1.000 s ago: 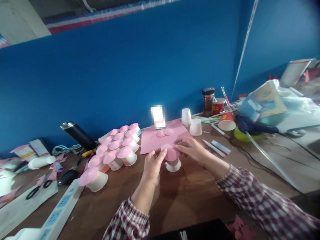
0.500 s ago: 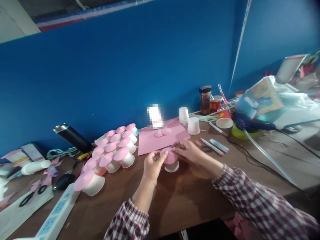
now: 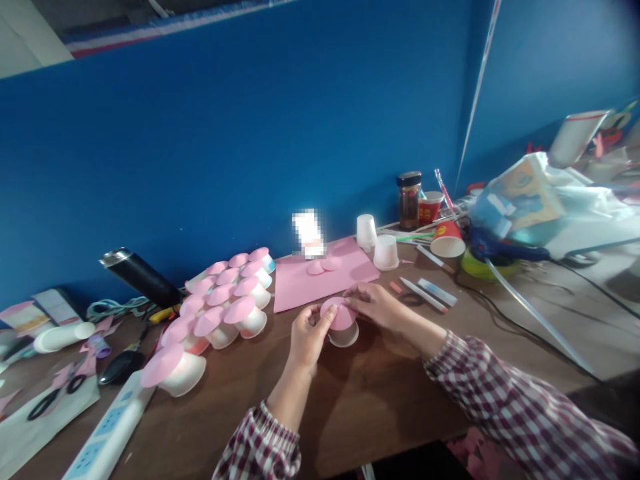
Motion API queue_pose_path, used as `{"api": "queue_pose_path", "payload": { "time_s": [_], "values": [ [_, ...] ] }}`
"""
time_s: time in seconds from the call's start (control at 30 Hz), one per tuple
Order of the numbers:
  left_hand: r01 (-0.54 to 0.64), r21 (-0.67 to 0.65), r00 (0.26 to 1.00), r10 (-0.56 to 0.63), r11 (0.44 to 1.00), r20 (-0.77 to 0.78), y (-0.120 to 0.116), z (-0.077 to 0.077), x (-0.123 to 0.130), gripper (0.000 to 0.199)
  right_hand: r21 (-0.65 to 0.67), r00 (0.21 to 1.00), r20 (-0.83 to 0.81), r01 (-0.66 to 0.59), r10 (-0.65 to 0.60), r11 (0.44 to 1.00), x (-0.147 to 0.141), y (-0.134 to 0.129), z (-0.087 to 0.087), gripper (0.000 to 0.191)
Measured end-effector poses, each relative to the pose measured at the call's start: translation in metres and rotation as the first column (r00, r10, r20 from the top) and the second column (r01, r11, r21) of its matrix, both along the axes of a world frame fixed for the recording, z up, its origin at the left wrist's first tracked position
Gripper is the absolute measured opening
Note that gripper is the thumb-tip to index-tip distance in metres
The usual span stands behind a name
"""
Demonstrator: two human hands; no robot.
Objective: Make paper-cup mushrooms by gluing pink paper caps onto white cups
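A pink paper cone [image 3: 341, 317] sits over an upturned white paper cup [image 3: 344, 335] on the brown table in front of me. My left hand [image 3: 306, 335] pinches the cone's left side, thumb on top. From the right, my right hand [image 3: 373, 303] has its fingertips on the cone's upper right edge. Behind them lies a pink paper sheet [image 3: 300, 293] with two small pink paper pieces [image 3: 330, 265] on it. To the left stand several upturned cups with pink cone tops [image 3: 240, 310]. Two bare white cups [image 3: 386, 253] stand at the sheet's right.
A white power strip [image 3: 107, 427], scissors [image 3: 45, 403] and a black flask [image 3: 143, 277] are at the left. Markers [image 3: 423, 295], a dark-lidded jar [image 3: 409, 203], a red cup [image 3: 447, 239], a blue glue gun [image 3: 515, 250] with its cord and a plastic bag [image 3: 575, 193] lie right.
Both hands stay at the cone and cup with hardly any movement. The view has shifted slightly, so things at the left appear a little further left.
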State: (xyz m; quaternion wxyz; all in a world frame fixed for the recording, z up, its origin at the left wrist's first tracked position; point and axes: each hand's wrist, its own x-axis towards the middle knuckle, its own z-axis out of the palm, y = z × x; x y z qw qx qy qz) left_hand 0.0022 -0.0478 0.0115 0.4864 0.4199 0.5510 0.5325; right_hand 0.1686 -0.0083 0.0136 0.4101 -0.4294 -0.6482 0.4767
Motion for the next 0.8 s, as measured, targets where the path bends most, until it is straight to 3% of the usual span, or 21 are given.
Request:
{"api": "queue_pose_path", "payload": {
  "time_s": [0.1, 0.3, 0.57, 0.8],
  "values": [
    [-0.009, -0.027, 1.000, 0.009, 1.000, 0.011, -0.001, -0.002, 0.000, 0.043, 0.020, 1.000, -0.004, -0.006, 0.007, 1.000, 0.000, -0.004, 0.002, 0.043],
    [0.001, -0.045, 1.000, 0.000, 0.999, 0.024, 0.000, -0.005, -0.001, 0.044, -0.077, 0.988, -0.107, -0.118, 0.109, 0.990, -0.001, -0.009, 0.003, 0.046],
    [0.011, -0.037, 1.000, -0.011, 0.999, 0.026, 0.001, -0.013, -0.004, 0.046, -0.109, 0.993, -0.079, -0.093, 0.085, 0.990, -0.001, -0.006, -0.006, 0.051],
    [0.120, -0.052, 0.973, -0.107, 0.991, 0.205, -0.007, -0.011, -0.005, 0.046, -0.138, 0.991, -0.112, -0.086, 0.071, 0.987, -0.002, -0.007, -0.005, 0.054]
  ]
}}
